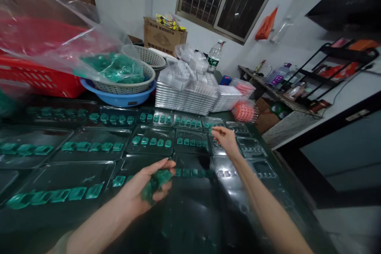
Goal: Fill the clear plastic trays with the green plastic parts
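My left hand [147, 186] is cupped over the dark table, palm up, holding a small heap of green plastic pieces [155, 184]. My right hand [226, 139] reaches forward to a clear plastic tray [214, 124] in the far row, its fingertips pinched at a green piece over the tray's slots. Several clear trays [89, 145] lie in rows on the table, most with a line of green pieces set in them. The trays at the right [253, 149] show bare slots.
A stack of clear trays [190, 95] stands behind the rows. A beige basket in a blue basin [125, 87] holds bagged green pieces. A red crate [38, 75] sits at the far left. A water bottle [214, 57] and cardboard box [163, 35] stand at the back.
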Demonstrator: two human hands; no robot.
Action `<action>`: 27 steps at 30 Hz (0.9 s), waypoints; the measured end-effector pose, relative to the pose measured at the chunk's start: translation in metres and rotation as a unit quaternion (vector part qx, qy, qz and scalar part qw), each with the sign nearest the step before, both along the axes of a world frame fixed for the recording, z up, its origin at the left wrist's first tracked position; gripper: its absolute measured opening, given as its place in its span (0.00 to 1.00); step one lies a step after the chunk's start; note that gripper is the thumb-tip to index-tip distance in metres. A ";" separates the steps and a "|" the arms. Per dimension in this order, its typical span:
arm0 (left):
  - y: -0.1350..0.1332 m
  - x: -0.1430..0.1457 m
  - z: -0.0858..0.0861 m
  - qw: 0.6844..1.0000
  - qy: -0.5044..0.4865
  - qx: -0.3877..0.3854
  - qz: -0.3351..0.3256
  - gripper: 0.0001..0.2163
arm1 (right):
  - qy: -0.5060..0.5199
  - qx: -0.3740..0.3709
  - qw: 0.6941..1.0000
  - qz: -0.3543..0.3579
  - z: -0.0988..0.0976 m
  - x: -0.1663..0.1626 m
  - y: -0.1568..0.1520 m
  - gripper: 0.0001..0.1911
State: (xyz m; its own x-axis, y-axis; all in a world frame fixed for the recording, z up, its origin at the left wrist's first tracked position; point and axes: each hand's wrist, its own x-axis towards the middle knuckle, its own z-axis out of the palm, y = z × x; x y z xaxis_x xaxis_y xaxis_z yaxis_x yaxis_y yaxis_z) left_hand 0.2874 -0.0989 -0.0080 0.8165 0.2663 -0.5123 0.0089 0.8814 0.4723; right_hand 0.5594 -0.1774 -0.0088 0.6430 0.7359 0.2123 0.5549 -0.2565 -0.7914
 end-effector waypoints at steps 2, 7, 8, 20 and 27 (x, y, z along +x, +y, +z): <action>0.004 -0.005 -0.001 1.000 0.012 -0.004 0.011 0.10 | -0.030 -0.021 0.999 -0.029 -0.002 0.046 0.009 0.16; 0.010 -0.013 -0.002 0.999 0.034 -0.001 0.033 0.10 | -0.085 -0.095 0.991 -0.048 -0.023 0.108 0.029 0.12; 0.011 -0.014 -0.002 0.999 0.033 0.001 0.032 0.10 | -0.094 -0.110 0.988 -0.046 -0.029 0.113 0.032 0.12; 0.009 -0.010 -0.007 1.000 0.023 -0.014 0.013 0.09 | -0.246 -0.179 0.952 -0.037 -0.054 0.135 0.038 0.09; 0.008 -0.012 -0.006 0.999 0.028 -0.007 0.018 0.09 | -0.334 -0.189 0.921 -0.068 -0.054 0.121 0.034 0.13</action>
State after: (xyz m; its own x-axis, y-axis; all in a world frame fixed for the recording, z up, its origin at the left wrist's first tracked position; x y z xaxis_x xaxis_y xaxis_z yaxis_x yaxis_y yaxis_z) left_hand 0.2751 -0.0905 -0.0143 0.7766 0.2870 -0.5608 0.0035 0.8882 0.4594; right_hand 0.6807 -0.1439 -0.0632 0.5532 0.7604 0.3401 0.8280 -0.5468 -0.1244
